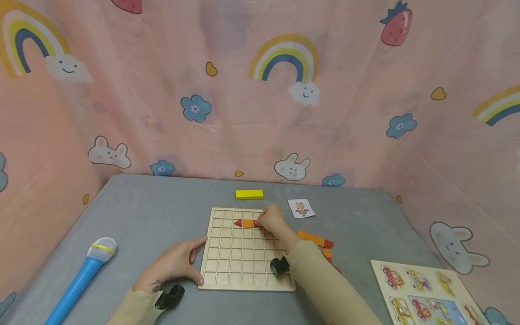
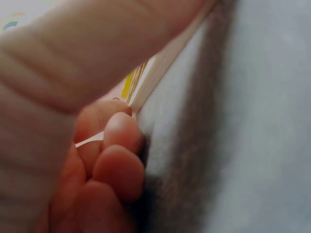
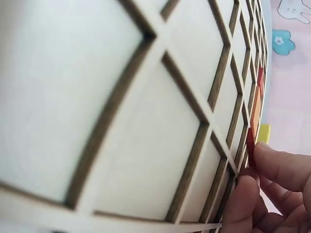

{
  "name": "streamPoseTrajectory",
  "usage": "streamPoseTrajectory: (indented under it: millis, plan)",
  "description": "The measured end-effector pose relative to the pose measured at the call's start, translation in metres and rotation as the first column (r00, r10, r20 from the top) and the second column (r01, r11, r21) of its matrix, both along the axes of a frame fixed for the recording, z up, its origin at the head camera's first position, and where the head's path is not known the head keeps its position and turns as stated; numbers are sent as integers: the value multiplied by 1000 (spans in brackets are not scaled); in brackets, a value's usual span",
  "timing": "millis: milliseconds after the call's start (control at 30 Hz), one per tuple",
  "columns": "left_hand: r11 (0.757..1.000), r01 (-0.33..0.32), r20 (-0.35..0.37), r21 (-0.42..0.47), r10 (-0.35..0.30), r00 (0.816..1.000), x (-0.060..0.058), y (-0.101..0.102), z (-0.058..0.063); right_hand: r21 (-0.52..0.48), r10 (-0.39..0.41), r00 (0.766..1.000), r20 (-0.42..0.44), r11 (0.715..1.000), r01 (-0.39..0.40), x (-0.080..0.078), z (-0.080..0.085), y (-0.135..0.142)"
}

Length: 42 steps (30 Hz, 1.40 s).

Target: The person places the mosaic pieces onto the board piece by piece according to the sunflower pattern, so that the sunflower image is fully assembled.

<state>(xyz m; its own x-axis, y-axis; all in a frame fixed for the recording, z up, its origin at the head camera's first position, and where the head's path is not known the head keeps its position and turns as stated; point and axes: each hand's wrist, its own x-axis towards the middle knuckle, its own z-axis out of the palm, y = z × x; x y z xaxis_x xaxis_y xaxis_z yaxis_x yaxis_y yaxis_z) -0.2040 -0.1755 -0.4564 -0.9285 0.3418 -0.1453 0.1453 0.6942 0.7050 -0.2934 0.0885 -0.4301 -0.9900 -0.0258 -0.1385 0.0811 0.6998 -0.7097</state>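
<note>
A wooden grid board [image 1: 227, 266] lies flat on the grey table. On its left side, my left hand [image 1: 172, 264] touches the edge with thumb and index finger spread apart; the other fingers curl beneath in the left wrist view. Near the board's far side, my right hand [image 1: 274, 221] pinches a small red piece [image 3: 250, 145] at a grid cell. Left of it, an orange square piece [image 1: 248, 223] and a red triangle piece [image 1: 238, 223] sit in the same row. The right fingers partly hide the pinched piece.
Orange and red pieces [image 1: 314, 239] lie right of the board, partly behind the right forearm. Behind it are a yellow block [image 1: 249, 194] and a picture card [image 1: 301, 208]. A blue toy microphone [image 1: 83, 275] lies left; a picture puzzle board [image 1: 418, 275] lies right.
</note>
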Motion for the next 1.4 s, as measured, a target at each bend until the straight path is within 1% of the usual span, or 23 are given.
streamPoseTrajectory:
  millis: [67,167,233,333,433,467,533,633,700,767,833,900,933,967,1033,1133,1267,1333,1400]
  plan:
    - [1000,-2,-5,-1,2,1000,0,0,0,38,5,1000,-11,999,-5,0,0,0]
    - [1000,0,-14,-4,0,1000,1,0,0,29,15,1000,-2,999,-15,1,2,1]
    - [1000,2,-12,-3,-2,1000,1,0,0,12,26,1000,1,1000,-26,1,9,5]
    - [1000,4,4,2,-4,1000,1,1,1,21,57,998,-10,998,-57,3,25,18]
    - [1000,2,19,8,-2,1000,1,1,2,87,109,993,-34,991,-106,7,43,41]
    - [1000,0,20,7,0,1000,1,1,3,120,131,990,-45,985,-125,9,46,50]
    - [1000,-3,15,4,3,1000,1,1,4,174,172,984,-49,972,-161,14,50,69]
    - [1000,-6,-5,-8,6,1000,1,0,3,295,210,978,-15,935,-196,24,48,94]
    - [1000,-4,-9,-8,4,1000,1,-1,3,362,195,980,34,912,-194,31,44,107]
    - [1000,-2,-9,-6,2,1000,1,-1,2,433,147,985,91,885,-172,39,42,119]
    - [1000,1,-7,-3,-1,1000,1,-1,2,489,81,988,134,861,-137,47,41,128]
    - [1000,3,-12,-5,-3,1000,2,-1,2,526,27,985,169,843,-113,55,41,137]
    - [1000,4,-15,-7,-4,1000,2,0,1,550,10,983,182,828,-110,58,41,141]
    - [1000,3,-18,-9,-4,1000,2,0,1,568,-4,980,199,816,-112,61,40,143]
    - [1000,4,-23,-12,-5,1000,2,1,1,584,-14,977,212,804,-115,65,36,147]
    - [1000,-1,-15,-17,1,1000,2,1,0,586,-20,975,221,802,-116,66,31,148]
    - [1000,-5,0,-23,5,1000,1,1,0,564,-31,977,210,820,-95,65,28,148]
    - [1000,-2,4,-24,2,1000,0,1,-1,541,-27,977,213,836,-94,64,28,149]
    - [1000,0,8,-28,0,1000,0,1,-1,481,-18,978,207,873,-86,61,29,149]
